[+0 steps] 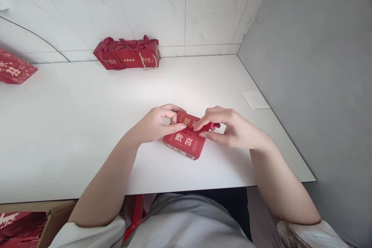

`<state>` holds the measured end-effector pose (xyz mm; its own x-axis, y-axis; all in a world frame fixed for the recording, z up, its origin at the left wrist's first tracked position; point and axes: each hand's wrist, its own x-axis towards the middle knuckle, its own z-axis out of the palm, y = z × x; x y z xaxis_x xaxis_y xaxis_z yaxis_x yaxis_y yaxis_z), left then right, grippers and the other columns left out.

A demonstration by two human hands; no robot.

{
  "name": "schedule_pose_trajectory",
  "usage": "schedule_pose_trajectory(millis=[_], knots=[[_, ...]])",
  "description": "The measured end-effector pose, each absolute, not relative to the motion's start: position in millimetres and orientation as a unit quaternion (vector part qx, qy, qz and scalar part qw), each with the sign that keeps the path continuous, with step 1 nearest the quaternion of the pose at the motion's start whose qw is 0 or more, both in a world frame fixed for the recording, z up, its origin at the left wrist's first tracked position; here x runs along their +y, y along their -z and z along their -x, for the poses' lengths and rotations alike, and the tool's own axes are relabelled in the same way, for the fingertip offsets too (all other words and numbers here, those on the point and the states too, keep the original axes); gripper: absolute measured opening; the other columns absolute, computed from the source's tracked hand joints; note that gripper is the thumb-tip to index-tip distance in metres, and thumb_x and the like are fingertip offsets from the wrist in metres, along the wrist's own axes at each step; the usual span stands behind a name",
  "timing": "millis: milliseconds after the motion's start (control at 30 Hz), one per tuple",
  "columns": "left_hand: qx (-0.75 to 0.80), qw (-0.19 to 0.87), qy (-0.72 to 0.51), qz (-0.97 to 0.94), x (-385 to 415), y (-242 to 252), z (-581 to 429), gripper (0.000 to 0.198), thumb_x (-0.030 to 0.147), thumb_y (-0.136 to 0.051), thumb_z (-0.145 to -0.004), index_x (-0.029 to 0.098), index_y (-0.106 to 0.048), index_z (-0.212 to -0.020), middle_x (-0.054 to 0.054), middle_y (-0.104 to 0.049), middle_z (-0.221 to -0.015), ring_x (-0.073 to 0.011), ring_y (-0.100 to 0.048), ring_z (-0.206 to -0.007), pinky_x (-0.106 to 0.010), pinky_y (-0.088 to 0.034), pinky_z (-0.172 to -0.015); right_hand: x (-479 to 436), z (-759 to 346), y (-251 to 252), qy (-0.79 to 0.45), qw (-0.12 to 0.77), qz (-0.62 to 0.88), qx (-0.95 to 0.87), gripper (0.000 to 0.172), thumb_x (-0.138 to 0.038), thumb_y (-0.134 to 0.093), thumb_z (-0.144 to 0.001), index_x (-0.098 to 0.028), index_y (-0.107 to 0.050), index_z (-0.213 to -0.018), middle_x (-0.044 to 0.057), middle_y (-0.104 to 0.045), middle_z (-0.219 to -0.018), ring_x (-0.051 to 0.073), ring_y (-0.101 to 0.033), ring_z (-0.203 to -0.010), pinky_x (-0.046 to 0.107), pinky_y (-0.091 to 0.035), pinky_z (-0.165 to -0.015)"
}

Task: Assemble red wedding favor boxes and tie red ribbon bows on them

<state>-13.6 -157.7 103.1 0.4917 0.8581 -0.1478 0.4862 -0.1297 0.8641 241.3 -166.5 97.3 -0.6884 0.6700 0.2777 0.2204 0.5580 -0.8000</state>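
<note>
A red gift box (188, 146) with gold characters lies on the white table in front of me. My left hand (157, 124) is closed around its left side, thumb pressed on top near the middle. A dark red ribbon (214, 126) crosses the top of the box, and part of it shows beside the fingers on the right. My right hand (232, 127) is closed in a pinch on the ribbon at the box's right side. The fingers partly hide the ribbon, so whether it is knotted cannot be made out.
Several red boxes with ribbon bows (128, 56) stand in a row against the tiled wall. Another red box (17, 68) is at the far left. A white paper square (255, 100) lies by the grey partition (314, 85). A cardboard carton (59, 211) with red packaging sits below the table's front edge.
</note>
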Motion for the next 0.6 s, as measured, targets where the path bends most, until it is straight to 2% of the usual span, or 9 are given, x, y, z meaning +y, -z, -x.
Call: schedule_pose_trajectory(millis=[67, 133, 200, 333, 467, 600], knots=[[0.467, 0.469, -0.195, -0.724, -158, -103, 13, 0.042, 0.045, -0.069, -0.082, 0.017, -0.048, -0.06, -0.002, -0.059, -0.126, -0.0215, -0.063, -0.105, -0.034, -0.054, -0.083, -167, -240, -96, -0.316, 0.27, 0.272, -0.868, 0.031, -0.003, -0.057, -0.084, -0.023, -0.071, -0.104, 0.001, -0.064, -0.089, 0.013, -0.056, -0.076, 0.032, -0.044, -0.083], [0.469, 0.467, -0.193, -0.724, -158, -104, 13, 0.042, 0.045, -0.068, -0.083, 0.017, -0.047, -0.06, -0.002, -0.059, -0.126, -0.021, -0.064, -0.104, -0.034, -0.054, -0.083, -168, -239, -94, -0.276, 0.261, 0.278, -0.882, 0.041, 0.002, -0.054, -0.081, -0.024, -0.07, -0.108, 0.0, -0.061, -0.085, 0.012, -0.053, -0.071, 0.032, -0.043, -0.083], [0.469, 0.467, -0.191, -0.725, -158, -104, 13, 0.042, 0.046, -0.068, -0.083, 0.017, -0.047, -0.06, -0.002, -0.059, -0.125, -0.0207, -0.064, -0.103, -0.033, -0.054, -0.081, -168, -238, -91, -0.237, 0.272, 0.283, -0.889, 0.038, -0.001, -0.055, -0.084, -0.024, -0.071, -0.109, -0.001, -0.057, -0.078, 0.012, -0.05, -0.066, 0.03, -0.043, -0.078], [0.467, 0.46, -0.195, -0.729, -159, -104, 11, 0.042, 0.045, -0.067, -0.083, 0.017, -0.046, -0.06, -0.002, -0.059, -0.125, -0.0202, -0.064, -0.101, -0.032, -0.055, -0.078, -168, -238, -87, -0.131, 0.304, 0.276, -0.902, 0.02, -0.013, -0.057, -0.094, -0.022, -0.073, -0.103, -0.003, -0.051, -0.068, 0.011, -0.044, -0.058, 0.029, -0.039, -0.07], [0.464, 0.455, -0.209, -0.73, -160, -104, 10, 0.039, 0.042, -0.063, -0.086, 0.017, -0.046, -0.061, -0.003, -0.06, -0.124, -0.0205, -0.064, -0.102, -0.031, -0.055, -0.077, -168, -237, -86, -0.073, 0.307, 0.245, -0.917, 0.02, -0.018, -0.054, -0.098, -0.022, -0.07, -0.11, -0.002, -0.055, -0.067, 0.011, -0.046, -0.057, 0.028, -0.038, -0.065], [0.467, 0.446, -0.208, -0.735, -161, -103, 9, 0.039, 0.042, -0.062, -0.086, 0.017, -0.046, -0.061, -0.005, -0.06, -0.125, -0.0219, -0.064, -0.103, -0.033, -0.055, -0.078, -169, -234, -84, -0.061, 0.296, 0.241, -0.922, 0.017, -0.026, -0.052, -0.101, -0.022, -0.069, -0.099, -0.002, -0.059, -0.067, 0.011, -0.047, -0.056, 0.029, -0.037, -0.062]])
